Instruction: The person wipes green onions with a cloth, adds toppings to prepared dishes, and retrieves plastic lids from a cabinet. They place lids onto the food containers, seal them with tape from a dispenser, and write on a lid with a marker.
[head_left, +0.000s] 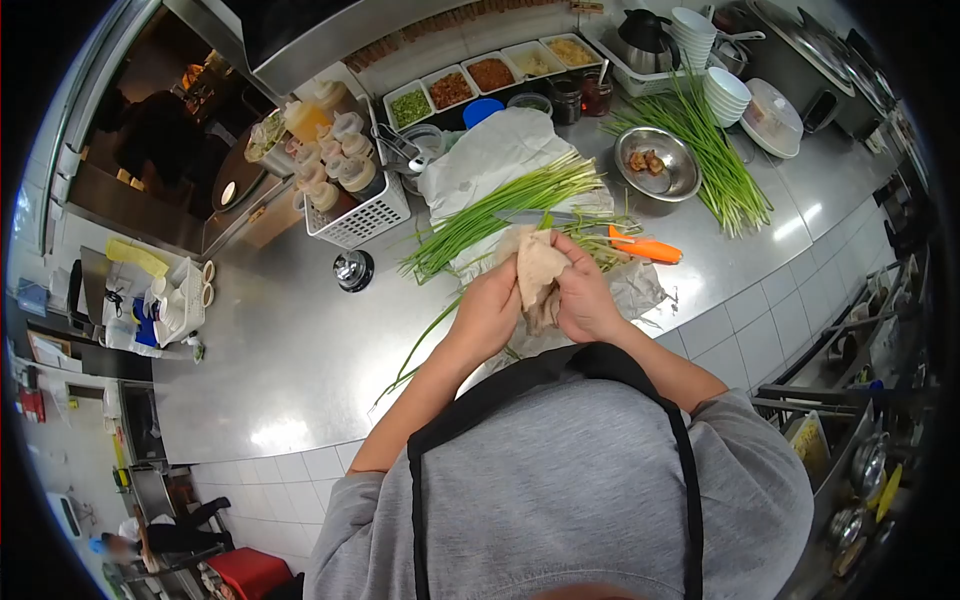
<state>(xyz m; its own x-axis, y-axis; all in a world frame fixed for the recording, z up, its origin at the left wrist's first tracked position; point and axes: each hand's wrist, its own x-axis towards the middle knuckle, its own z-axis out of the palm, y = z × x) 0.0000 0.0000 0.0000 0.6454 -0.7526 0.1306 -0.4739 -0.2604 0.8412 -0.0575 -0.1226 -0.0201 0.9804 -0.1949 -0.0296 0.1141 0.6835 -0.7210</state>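
Both hands hold a crumpled beige cloth or paper over the steel counter. My left hand has its fingers closed on the left edge, and my right hand grips the right side. Just beyond them, a bunch of long green stalks lies on white paper. An orange-handled knife rests to the right of my right hand, its blade partly among the greens. Crumpled paper lies partly behind my right hand. Loose stalks extend beside my left forearm.
A metal bowl with brown pieces and more green stalks stand right. A white basket of bottles and a call bell are left. Food trays line the back. Another person is far lower left.
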